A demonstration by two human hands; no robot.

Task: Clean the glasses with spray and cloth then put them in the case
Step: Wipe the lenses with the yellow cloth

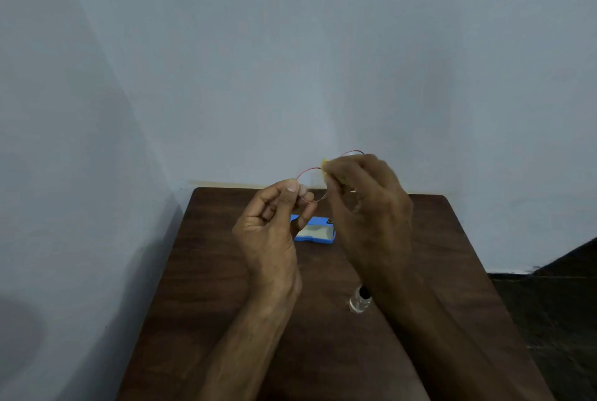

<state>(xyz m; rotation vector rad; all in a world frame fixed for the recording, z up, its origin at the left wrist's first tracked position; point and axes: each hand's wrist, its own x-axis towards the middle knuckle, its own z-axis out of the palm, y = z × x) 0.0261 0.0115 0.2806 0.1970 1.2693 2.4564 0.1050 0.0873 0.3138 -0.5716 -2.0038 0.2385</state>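
Note:
I hold thin red-rimmed glasses (310,170) up above the table. My left hand (274,223) pinches the left edge of the frame between thumb and fingers. My right hand (368,203) is closed on a yellow cloth (324,162), pressed against the right lens, which it mostly hides. Only a small bit of cloth shows. Below the hands, a blue glasses case (318,234) lies open on the table. A small clear spray bottle (359,299) with a black top stands near my right forearm.
The dark wooden table (210,271) sits in a corner, with pale walls behind and to the left. Its right edge borders a dark floor (555,303).

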